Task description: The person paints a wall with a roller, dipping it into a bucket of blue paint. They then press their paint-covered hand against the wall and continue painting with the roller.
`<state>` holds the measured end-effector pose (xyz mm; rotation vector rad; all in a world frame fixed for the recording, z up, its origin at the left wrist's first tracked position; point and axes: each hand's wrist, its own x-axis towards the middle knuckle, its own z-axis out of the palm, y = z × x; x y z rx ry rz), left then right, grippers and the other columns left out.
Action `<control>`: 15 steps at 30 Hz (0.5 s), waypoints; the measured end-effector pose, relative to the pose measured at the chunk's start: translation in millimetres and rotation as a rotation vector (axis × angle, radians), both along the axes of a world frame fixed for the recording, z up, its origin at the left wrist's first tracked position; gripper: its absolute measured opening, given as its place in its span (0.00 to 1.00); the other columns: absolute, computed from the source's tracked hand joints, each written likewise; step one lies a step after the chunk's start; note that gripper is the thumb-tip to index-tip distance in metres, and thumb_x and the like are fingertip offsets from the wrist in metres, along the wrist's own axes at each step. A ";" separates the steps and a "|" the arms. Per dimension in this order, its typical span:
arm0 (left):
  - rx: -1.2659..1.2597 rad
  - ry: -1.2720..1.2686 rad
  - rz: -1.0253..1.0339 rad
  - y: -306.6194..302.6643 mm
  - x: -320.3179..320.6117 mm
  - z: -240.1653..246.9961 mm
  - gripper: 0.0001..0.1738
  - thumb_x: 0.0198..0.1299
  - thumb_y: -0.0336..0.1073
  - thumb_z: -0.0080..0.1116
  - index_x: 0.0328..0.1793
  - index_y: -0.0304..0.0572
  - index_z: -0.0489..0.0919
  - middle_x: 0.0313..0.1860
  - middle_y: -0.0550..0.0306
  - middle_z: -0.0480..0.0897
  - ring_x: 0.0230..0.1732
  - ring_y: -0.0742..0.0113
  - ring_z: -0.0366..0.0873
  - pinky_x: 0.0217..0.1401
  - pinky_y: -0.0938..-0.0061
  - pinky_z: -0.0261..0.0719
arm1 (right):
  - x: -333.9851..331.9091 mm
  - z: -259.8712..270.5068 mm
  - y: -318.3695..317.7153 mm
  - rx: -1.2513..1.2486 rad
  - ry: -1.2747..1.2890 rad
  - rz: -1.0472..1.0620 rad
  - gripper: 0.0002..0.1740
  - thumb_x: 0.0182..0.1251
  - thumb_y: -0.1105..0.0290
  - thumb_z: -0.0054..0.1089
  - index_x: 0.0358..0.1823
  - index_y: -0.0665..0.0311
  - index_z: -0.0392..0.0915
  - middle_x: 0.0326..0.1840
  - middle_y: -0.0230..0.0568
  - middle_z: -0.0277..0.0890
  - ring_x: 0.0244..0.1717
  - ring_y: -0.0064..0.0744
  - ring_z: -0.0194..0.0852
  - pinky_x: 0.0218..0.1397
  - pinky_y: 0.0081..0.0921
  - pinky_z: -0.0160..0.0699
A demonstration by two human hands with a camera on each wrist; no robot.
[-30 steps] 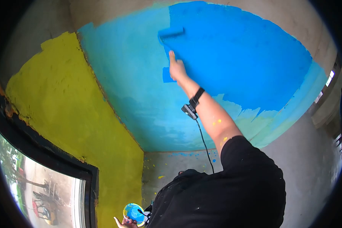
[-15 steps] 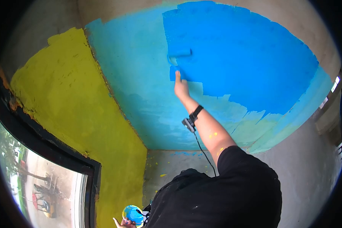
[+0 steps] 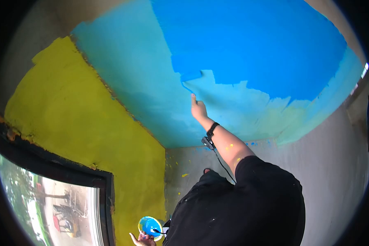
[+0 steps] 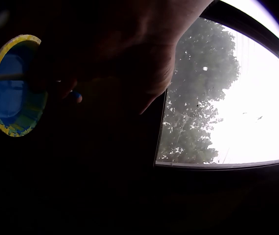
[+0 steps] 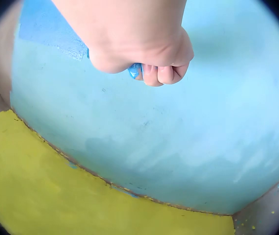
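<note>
My right hand [image 3: 198, 110] grips the handle of a paint roller [image 3: 192, 76], thumb laid along it toward the frame. The blue sleeve lies against the wall at the lower left edge of the bright blue patch [image 3: 250, 41]. In the right wrist view, curled fingers [image 5: 151, 77] wrap the blue-smeared handle end; the hand hides the rest. Low in the head view, my left hand [image 3: 143, 239] holds a small paint bucket [image 3: 140, 225] with blue paint inside and a yellow-streaked rim. A pale rod crosses the bucket's mouth in the left wrist view, where the hand is mostly dark.
Pale turquoise wall [image 3: 131, 61] surrounds the blue patch. A yellow-green wall [image 3: 69, 106] meets it at a rough corner on the left. Below that is a dark-framed window [image 3: 69, 213]. Paint spots dot the grey floor [image 3: 188, 164]. A cable [image 3: 223, 166] hangs from the right wrist camera.
My right hand has brought the roller down the wall along the patch's left edge, and blue now fills the strip there. The head view has shifted; the left hand still holds the bucket.
</note>
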<state>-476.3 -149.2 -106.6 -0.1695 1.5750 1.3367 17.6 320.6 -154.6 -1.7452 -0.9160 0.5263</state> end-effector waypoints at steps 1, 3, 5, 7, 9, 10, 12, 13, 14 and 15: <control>-0.019 -0.053 -0.036 -11.5 -26.8 -30.1 0.37 0.59 0.76 0.60 0.37 0.45 0.84 0.27 0.62 0.81 0.32 0.66 0.78 0.35 0.70 0.77 | 4.4 4.6 -5.7 -0.016 0.007 -0.025 0.50 0.78 0.30 0.37 0.15 0.72 0.72 0.16 0.60 0.73 0.23 0.61 0.75 0.35 0.55 0.69; -0.078 0.042 -0.001 -7.2 -15.0 -29.1 0.42 0.56 0.79 0.58 0.41 0.42 0.84 0.29 0.59 0.82 0.33 0.62 0.79 0.37 0.66 0.78 | 16.5 12.3 -14.5 -0.100 -0.105 0.023 0.50 0.78 0.30 0.36 0.19 0.73 0.79 0.25 0.67 0.80 0.33 0.69 0.81 0.42 0.57 0.75; -0.093 0.072 0.005 -13.0 -34.7 -62.4 0.47 0.57 0.80 0.56 0.48 0.37 0.84 0.30 0.59 0.81 0.33 0.60 0.77 0.39 0.65 0.76 | 35.2 16.6 -19.2 -0.139 -0.207 0.000 0.49 0.77 0.30 0.36 0.21 0.73 0.80 0.27 0.66 0.81 0.36 0.69 0.81 0.44 0.58 0.77; -0.078 0.062 -0.001 -4.2 -12.2 -46.1 0.48 0.58 0.80 0.56 0.52 0.35 0.83 0.30 0.59 0.80 0.33 0.60 0.76 0.39 0.66 0.75 | 52.9 29.1 -24.2 -0.165 -0.310 -0.009 0.49 0.77 0.30 0.37 0.22 0.72 0.82 0.29 0.66 0.82 0.38 0.68 0.82 0.45 0.58 0.78; -0.056 0.053 -0.010 0.6 -2.1 -39.4 0.49 0.59 0.79 0.55 0.55 0.32 0.83 0.30 0.60 0.79 0.34 0.60 0.76 0.40 0.67 0.74 | 75.4 63.1 -41.4 -0.282 -0.512 0.081 0.48 0.76 0.29 0.37 0.27 0.69 0.85 0.32 0.63 0.84 0.40 0.65 0.83 0.47 0.56 0.80; -0.050 0.001 -0.023 2.6 -1.6 -43.1 0.49 0.60 0.78 0.56 0.56 0.31 0.82 0.28 0.60 0.78 0.31 0.61 0.74 0.37 0.67 0.73 | 84.7 77.2 -47.5 -0.320 -0.585 0.119 0.47 0.76 0.28 0.38 0.29 0.68 0.87 0.34 0.61 0.85 0.42 0.62 0.84 0.48 0.53 0.81; -0.046 -0.048 -0.042 11.0 3.3 -53.2 0.49 0.61 0.77 0.56 0.58 0.29 0.81 0.26 0.61 0.77 0.29 0.62 0.73 0.35 0.67 0.71 | 107.1 87.5 -52.0 -0.324 -0.669 0.119 0.47 0.75 0.28 0.38 0.30 0.68 0.87 0.35 0.60 0.85 0.42 0.61 0.84 0.48 0.53 0.82; -0.017 -0.061 -0.089 16.3 7.1 -60.1 0.47 0.59 0.78 0.56 0.51 0.33 0.80 0.25 0.63 0.75 0.26 0.66 0.69 0.34 0.69 0.68 | 120.2 91.2 -54.2 -0.327 -0.760 0.124 0.47 0.75 0.27 0.38 0.30 0.68 0.87 0.35 0.60 0.85 0.43 0.60 0.85 0.49 0.52 0.82; 0.010 -0.074 -0.131 19.9 10.8 -66.6 0.45 0.58 0.79 0.56 0.44 0.36 0.79 0.23 0.65 0.73 0.24 0.70 0.65 0.34 0.71 0.64 | 136.5 94.0 -57.4 -0.326 -0.754 0.126 0.47 0.75 0.27 0.38 0.30 0.68 0.87 0.35 0.60 0.85 0.43 0.60 0.85 0.49 0.52 0.82; 0.037 -0.084 -0.171 21.2 13.4 -71.9 0.43 0.57 0.80 0.55 0.37 0.39 0.78 0.22 0.67 0.70 0.21 0.74 0.62 0.33 0.73 0.61 | 154.6 96.1 -63.2 -0.341 -0.811 0.137 0.47 0.75 0.27 0.39 0.30 0.67 0.87 0.36 0.59 0.85 0.43 0.59 0.85 0.49 0.51 0.82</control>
